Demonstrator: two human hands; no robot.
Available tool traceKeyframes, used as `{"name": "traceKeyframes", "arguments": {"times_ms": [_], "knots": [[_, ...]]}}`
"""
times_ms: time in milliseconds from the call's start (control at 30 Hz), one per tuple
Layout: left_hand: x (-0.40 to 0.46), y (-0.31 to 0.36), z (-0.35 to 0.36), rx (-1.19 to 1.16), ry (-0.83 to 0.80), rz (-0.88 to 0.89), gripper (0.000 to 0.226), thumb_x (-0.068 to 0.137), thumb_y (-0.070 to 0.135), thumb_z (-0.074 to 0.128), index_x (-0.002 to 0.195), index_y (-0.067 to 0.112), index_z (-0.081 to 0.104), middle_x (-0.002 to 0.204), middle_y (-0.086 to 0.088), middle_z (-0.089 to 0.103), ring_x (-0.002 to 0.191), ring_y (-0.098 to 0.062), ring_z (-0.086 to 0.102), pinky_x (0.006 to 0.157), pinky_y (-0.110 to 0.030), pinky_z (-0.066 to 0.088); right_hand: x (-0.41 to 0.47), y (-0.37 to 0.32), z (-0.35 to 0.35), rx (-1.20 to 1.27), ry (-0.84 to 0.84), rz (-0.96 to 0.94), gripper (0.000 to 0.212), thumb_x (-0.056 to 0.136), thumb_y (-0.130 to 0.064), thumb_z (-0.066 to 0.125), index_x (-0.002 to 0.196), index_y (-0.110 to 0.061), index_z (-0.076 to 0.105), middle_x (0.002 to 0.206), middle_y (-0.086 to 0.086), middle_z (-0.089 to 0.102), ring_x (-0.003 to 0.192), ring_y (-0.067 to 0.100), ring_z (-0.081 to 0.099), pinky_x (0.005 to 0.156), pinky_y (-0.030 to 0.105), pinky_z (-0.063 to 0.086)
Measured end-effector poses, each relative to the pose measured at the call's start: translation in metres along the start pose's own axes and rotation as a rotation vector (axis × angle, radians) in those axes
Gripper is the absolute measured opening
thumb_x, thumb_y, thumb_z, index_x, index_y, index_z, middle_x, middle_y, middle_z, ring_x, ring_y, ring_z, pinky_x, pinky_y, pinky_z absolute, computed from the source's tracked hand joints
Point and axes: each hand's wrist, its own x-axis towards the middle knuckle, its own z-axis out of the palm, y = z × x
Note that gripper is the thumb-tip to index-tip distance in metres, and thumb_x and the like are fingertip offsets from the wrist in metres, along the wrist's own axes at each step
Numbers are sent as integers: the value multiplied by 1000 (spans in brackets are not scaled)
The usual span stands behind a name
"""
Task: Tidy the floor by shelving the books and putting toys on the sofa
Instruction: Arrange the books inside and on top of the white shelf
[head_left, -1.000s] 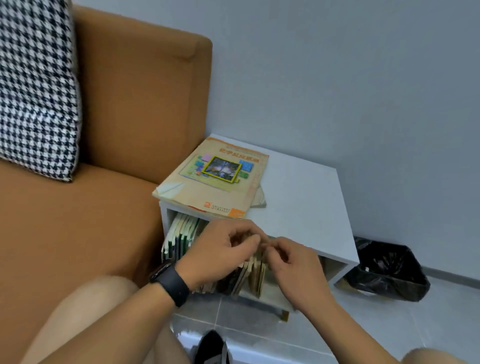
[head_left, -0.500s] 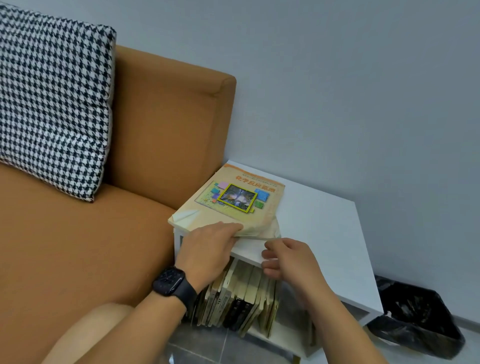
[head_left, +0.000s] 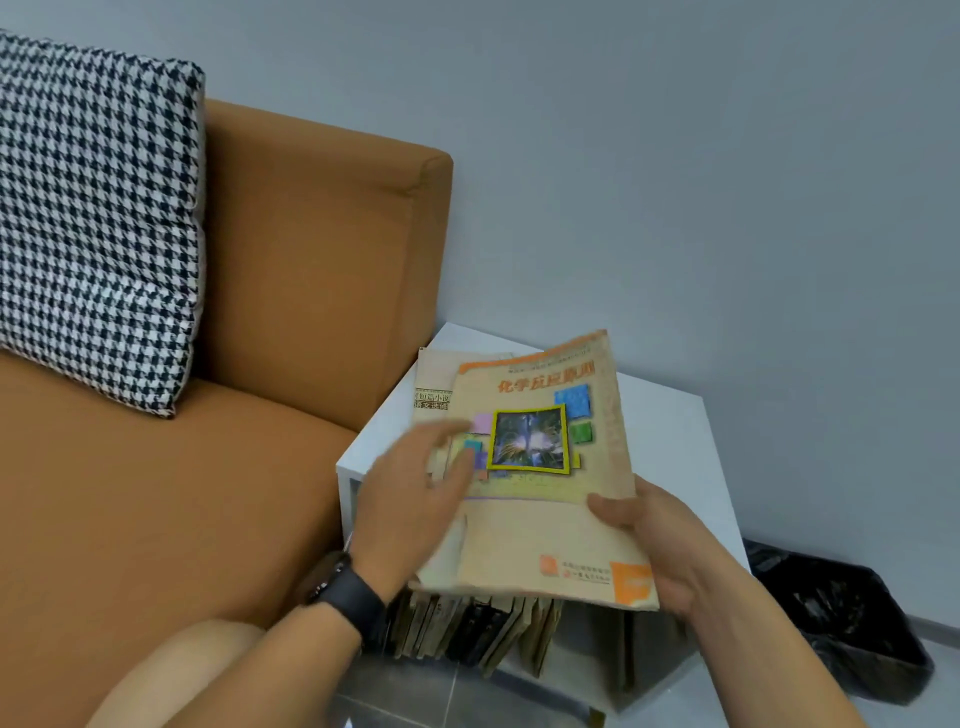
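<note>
now the right hand (head_left: 660, 540) grips the lower right edge of a yellowish textbook (head_left: 550, 499), thumb on the cover and fingers curled beneath. just left of it, the left hand (head_left: 410, 499), blurred, lies with its fingers straight on the cover's left side; a second book (head_left: 434, 384) shows from under it. both books sit above a white side-table shelf (head_left: 670, 447). below the hands, shelved books (head_left: 467, 629) stand upright. left of the hands is an orange sofa (head_left: 208, 467) with a houndstooth cushion (head_left: 93, 228); to the right, a black bin (head_left: 841, 618).
</note>
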Motion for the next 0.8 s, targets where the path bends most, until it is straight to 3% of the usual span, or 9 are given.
{"name": "traceKeyframes", "arguments": {"times_ms": [67, 100, 167, 233, 300, 433, 600, 700, 800], "knots": [[13, 0, -7, -171, 36, -267, 42, 93, 29, 71, 131, 31, 54, 125, 13, 55, 108, -7, 59, 85, -19, 50, -5, 2, -12, -48, -68, -18, 37, 94, 4, 55, 130, -4, 59, 117, 24, 71, 105, 45, 69, 90, 59, 55], [15, 4, -9, -382, -6, -414, 48, 93, 25, 72, 135, 28, 50, 128, 8, 57, 107, -9, 61, 86, -18, 50, -9, 4, -16, -75, -115, -17, 40, 90, 1, 62, 130, -4, 59, 120, 25, 69, 107, 46, 68, 91, 59, 54], [16, 5, -12, -742, -82, -571, 46, 94, 22, 69, 136, 26, 50, 127, 2, 67, 111, -17, 66, 99, -36, 52, -16, 8, -19, -124, -191, 17, 50, 80, -6, 71, 129, -3, 61, 122, 26, 68, 108, 47, 67, 88, 55, 56], [14, 6, -17, -855, -90, -560, 34, 98, 19, 62, 131, 22, 58, 122, -3, 72, 113, -27, 68, 102, -51, 50, -21, 11, -19, -173, -205, 45, 49, 79, -6, 74, 127, -3, 62, 120, 26, 69, 106, 46, 68, 86, 52, 57], [14, 9, -25, -901, -58, -551, 30, 101, 19, 56, 130, 15, 60, 120, -10, 73, 111, -33, 69, 101, -52, 51, -24, 13, -20, -264, -179, 41, 39, 87, -7, 71, 125, -5, 64, 117, 23, 71, 106, 43, 69, 91, 53, 56], [16, 9, -42, -836, -164, -500, 32, 98, 21, 60, 127, 8, 64, 119, -15, 73, 107, -31, 71, 94, -45, 57, -25, 17, -21, -500, -121, 27, 24, 95, -14, 66, 119, -11, 71, 110, 13, 76, 102, 34, 73, 98, 54, 54], [8, 1, -52, -697, -414, -389, 44, 83, 24, 65, 122, 3, 67, 113, -17, 74, 97, -29, 74, 76, -31, 61, -17, 42, -11, -733, -106, 92, 25, 91, -33, 73, 113, -21, 74, 104, -1, 78, 97, 21, 75, 92, 48, 58], [4, 1, -53, -604, -418, -324, 33, 85, 20, 73, 114, 5, 71, 107, -14, 76, 90, -26, 76, 74, -32, 60, -16, 62, 10, -719, -36, 65, 17, 99, -28, 63, 112, -22, 72, 100, -3, 78, 90, 15, 75, 76, 36, 61], [-5, 12, -59, -496, -347, -151, 17, 85, 28, 76, 93, 14, 81, 94, -9, 79, 82, -25, 77, 69, -32, 61, -13, 86, 34, -701, 32, -54, 24, 103, -31, 54, 120, -25, 69, 111, -5, 74, 100, 14, 70, 91, 38, 57]]}}
